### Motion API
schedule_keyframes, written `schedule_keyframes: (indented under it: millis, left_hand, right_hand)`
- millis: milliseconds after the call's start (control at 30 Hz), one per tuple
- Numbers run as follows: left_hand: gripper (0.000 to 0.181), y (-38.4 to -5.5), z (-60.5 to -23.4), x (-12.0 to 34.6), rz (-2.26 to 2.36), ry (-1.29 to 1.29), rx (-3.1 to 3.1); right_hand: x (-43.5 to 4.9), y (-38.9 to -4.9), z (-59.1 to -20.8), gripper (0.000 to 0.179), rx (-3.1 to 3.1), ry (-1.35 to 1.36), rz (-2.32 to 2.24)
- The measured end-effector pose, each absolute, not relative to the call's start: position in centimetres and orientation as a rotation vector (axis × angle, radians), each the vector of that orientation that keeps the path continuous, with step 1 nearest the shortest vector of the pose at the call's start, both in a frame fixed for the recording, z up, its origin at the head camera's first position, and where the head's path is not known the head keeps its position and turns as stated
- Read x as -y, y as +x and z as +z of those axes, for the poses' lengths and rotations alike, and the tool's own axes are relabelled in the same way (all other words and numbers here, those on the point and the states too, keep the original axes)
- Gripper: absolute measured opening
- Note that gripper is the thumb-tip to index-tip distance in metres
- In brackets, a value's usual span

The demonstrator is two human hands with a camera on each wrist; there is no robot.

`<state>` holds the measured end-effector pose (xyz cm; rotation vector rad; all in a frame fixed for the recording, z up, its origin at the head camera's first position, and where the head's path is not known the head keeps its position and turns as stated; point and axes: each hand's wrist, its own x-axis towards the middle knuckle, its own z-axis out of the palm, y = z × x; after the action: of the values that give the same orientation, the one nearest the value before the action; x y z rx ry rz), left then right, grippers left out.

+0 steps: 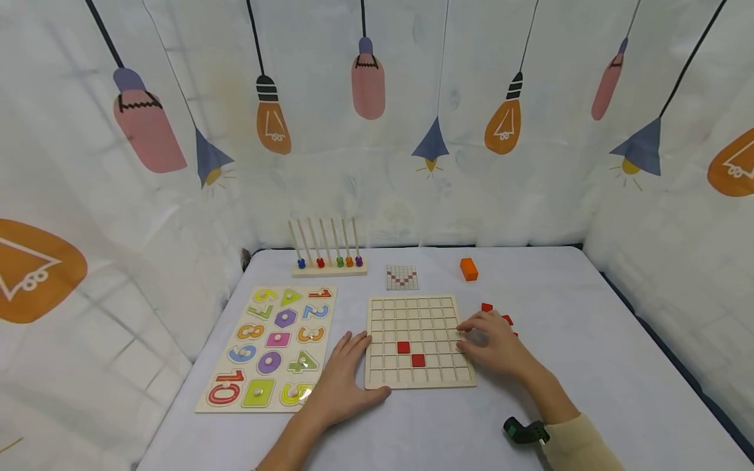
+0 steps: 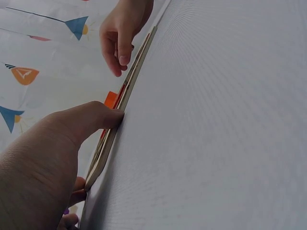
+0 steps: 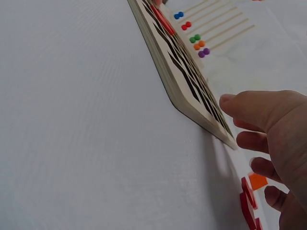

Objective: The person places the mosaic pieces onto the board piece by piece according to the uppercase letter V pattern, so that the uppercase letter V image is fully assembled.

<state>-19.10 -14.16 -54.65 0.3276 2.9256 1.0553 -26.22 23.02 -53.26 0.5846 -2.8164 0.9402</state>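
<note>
A wooden grid board (image 1: 383, 377) lies flat on the table, with two red square tiles, one red tile (image 1: 403, 347) and another red tile (image 1: 418, 360), set diagonally in its cells. My left hand (image 1: 343, 376) rests at the board's near left corner, its fingers along the left side and its thumb (image 2: 96, 116) against the near edge. At the right edge hovers my right hand (image 1: 497, 343), thumb and fingers apart with nothing seen between them. Loose red tiles (image 1: 486, 307) lie just beyond it, partly hidden by that hand.
A small patterned card (image 1: 402, 277) lies behind the board, and an orange block (image 1: 468, 269) stands to its right. At the back left is a peg rack (image 1: 330, 271) with coloured beads. A number-and-shape puzzle board (image 1: 228, 356) lies left. A black device (image 1: 526, 432) is by the right wrist.
</note>
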Motion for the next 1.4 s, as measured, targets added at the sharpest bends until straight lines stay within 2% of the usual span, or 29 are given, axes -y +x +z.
schedule_keyframes:
  millis: [967, 1400]
  left_hand:
    - [0.113, -19.0, -54.7, 14.1, 1.051, 0.339, -2.947]
    - [0.113, -19.0, -54.6, 14.1, 1.064, 0.335, -2.937]
  right_hand:
    - [-27.8, -25.7, -53.1, 0.023, 2.938, 0.44, 0.88]
    - [-29.0, -25.1, -53.0, 0.028, 2.922, 0.446, 0.837]
